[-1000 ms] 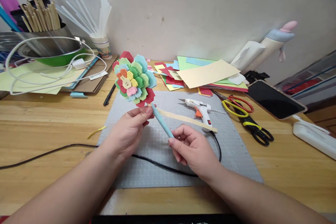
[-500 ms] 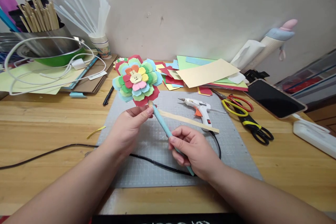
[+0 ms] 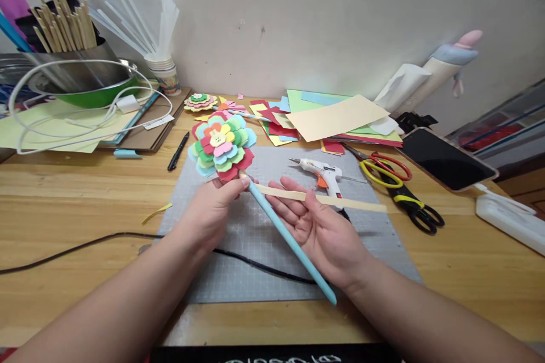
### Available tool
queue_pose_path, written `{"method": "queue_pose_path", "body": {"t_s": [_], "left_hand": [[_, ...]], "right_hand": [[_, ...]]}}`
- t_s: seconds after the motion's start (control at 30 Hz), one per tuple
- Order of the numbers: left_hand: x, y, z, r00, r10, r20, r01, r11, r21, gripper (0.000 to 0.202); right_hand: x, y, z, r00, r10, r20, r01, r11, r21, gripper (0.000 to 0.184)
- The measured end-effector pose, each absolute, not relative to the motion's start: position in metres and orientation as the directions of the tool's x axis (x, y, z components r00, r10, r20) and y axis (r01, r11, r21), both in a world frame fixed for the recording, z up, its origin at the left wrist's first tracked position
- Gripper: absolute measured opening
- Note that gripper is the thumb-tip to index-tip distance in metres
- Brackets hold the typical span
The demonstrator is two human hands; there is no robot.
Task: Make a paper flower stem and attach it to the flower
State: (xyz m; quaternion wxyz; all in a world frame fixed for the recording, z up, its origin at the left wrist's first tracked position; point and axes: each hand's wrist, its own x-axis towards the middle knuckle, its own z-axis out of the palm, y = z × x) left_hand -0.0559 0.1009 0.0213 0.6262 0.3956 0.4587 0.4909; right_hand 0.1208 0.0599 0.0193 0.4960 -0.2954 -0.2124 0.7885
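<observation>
My left hand (image 3: 212, 210) pinches the top of a light blue stick (image 3: 289, 241), just under a many-coloured layered paper flower (image 3: 222, 146) fixed to it. The flower leans away from me over the grey cutting mat (image 3: 264, 278). My right hand (image 3: 317, 227) lies palm up with fingers stretched out beside the stick's middle. A long tan paper strip (image 3: 336, 200) runs from the flower's base across my right fingers, with my thumb over it.
A white glue gun (image 3: 321, 173) with a black cord (image 3: 85, 241) lies on the mat. Scissors (image 3: 398, 184), a phone (image 3: 447, 160), coloured paper sheets (image 3: 336, 119), a black pen (image 3: 177, 151), a smaller paper flower (image 3: 199, 101) and a steel bowl of wooden sticks (image 3: 80, 71) lie around the wooden table.
My right hand let go of the stick and turned palm up under the tan strip. The flower dropped lower and tilted away; the stick's lower end now shows fully.
</observation>
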Motion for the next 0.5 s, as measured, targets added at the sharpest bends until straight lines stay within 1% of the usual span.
{"method": "queue_pose_path", "body": {"t_s": [0.2, 0.3, 0.37, 0.5], "left_hand": [[-0.053, 0.102, 0.021, 0.089, 0.983, -0.161, -0.249, 0.178, 0.952, 0.008], [-0.053, 0.102, 0.022, 0.088, 0.982, -0.169, -0.241, 0.186, 0.953, 0.013], [-0.054, 0.103, 0.022, 0.069, 0.983, -0.168, -0.232, 0.179, 0.956, 0.013], [-0.056, 0.104, 0.022, 0.008, 0.990, -0.142, -0.200, 0.141, 0.970, 0.010]], "right_hand": [[0.121, 0.054, 0.021, -0.332, 0.927, -0.173, -0.626, -0.354, -0.695, 0.035], [0.121, 0.051, 0.022, -0.337, 0.933, -0.127, -0.626, -0.323, -0.710, 0.032], [0.121, 0.049, 0.022, -0.351, 0.934, -0.070, -0.616, -0.286, -0.733, 0.031], [0.123, 0.045, 0.021, -0.370, 0.928, 0.044, -0.544, -0.178, -0.820, 0.033]]}}
